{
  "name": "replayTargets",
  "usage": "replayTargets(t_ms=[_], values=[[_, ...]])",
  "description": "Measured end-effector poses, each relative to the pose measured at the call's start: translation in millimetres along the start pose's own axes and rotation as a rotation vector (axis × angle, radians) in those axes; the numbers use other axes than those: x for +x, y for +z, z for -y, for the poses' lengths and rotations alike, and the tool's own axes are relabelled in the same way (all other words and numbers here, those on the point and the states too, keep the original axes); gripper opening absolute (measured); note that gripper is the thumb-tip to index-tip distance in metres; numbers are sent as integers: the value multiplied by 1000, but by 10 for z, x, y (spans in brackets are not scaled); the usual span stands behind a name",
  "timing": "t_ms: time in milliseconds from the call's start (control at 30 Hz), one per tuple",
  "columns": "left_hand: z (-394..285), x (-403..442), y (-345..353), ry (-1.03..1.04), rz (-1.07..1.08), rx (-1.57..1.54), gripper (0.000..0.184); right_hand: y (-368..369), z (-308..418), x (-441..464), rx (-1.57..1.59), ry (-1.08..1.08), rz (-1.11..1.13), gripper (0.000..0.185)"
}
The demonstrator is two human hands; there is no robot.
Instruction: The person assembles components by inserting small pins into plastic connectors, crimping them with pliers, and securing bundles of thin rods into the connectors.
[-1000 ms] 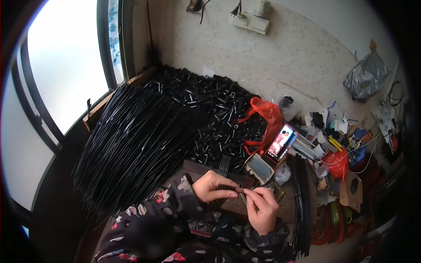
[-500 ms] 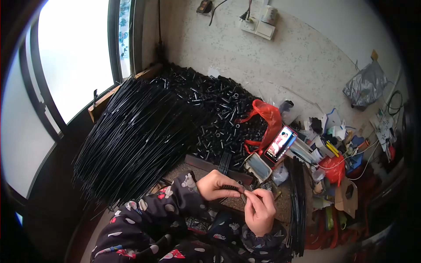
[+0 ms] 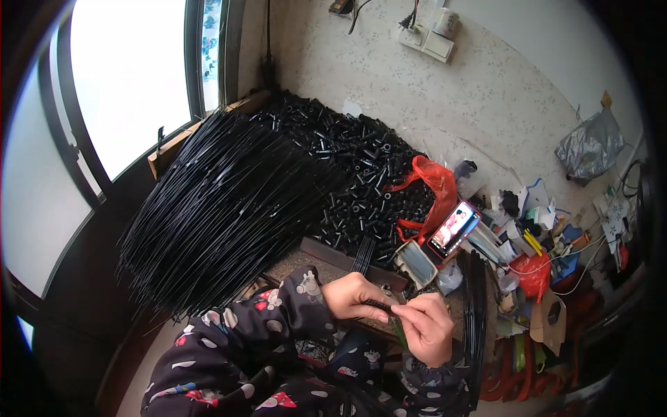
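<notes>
My left hand (image 3: 356,297) is closed around a short dark ribbed strip (image 3: 378,304), held between thumb and fingers. My right hand (image 3: 427,326) comes in from the other side, its fingertips pinched at the strip's far end. Below those fingertips a thin green piece (image 3: 400,332) shows; whether it belongs to the strip I cannot tell. Just beyond my left hand, several thin black rods (image 3: 363,254) lie over the edge of a low tray wall (image 3: 333,256). What my right fingertips grip is mostly hidden.
A large bundle of long black rods (image 3: 215,215) fills the left. Behind lies a heap of short black tubular parts (image 3: 361,160). At right are a red plastic bag (image 3: 439,191), a lit phone (image 3: 455,229), a small open box (image 3: 417,264) and more black strips (image 3: 475,306).
The view has shifted, so the bench appears farther right. Both hands stay together at the dark strip, and the green piece now shows beneath my right fingers.
</notes>
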State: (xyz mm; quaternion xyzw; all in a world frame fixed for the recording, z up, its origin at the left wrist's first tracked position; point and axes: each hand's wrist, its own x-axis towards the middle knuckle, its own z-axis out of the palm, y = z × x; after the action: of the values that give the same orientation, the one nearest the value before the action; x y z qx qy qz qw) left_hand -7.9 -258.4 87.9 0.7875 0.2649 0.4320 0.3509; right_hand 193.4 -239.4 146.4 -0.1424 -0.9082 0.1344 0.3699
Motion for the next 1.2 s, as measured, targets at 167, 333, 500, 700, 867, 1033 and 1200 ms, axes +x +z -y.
replayTargets(t_ms=[167, 333, 500, 700, 867, 1033, 1200], values=[[11, -25, -3, 43, -20, 10, 29, 59, -6, 35, 215, 140, -7, 27], [63, -86, 23, -339, 151, 37, 37, 230, 189, 201, 16, 38, 42, 32], [743, -569, 434, -341, 21, 821, 76, 173, 144, 159, 84, 59, 135, 33], [904, -598, 490, -243, 250, 1158, 105, 255, 74, 165, 934, -54, 932, 23], [693, -809, 498, -240, 260, 1074, 104, 657, -1331, 190, 41, 731, 2, 12], [629, -1003, 485, -263, 218, 958, 98, 772, -2413, -536, -428, 387, 66, 5], [699, -990, 498, -296, 213, 965, 96, 727, -2311, -454, -513, 324, 46, 4]])
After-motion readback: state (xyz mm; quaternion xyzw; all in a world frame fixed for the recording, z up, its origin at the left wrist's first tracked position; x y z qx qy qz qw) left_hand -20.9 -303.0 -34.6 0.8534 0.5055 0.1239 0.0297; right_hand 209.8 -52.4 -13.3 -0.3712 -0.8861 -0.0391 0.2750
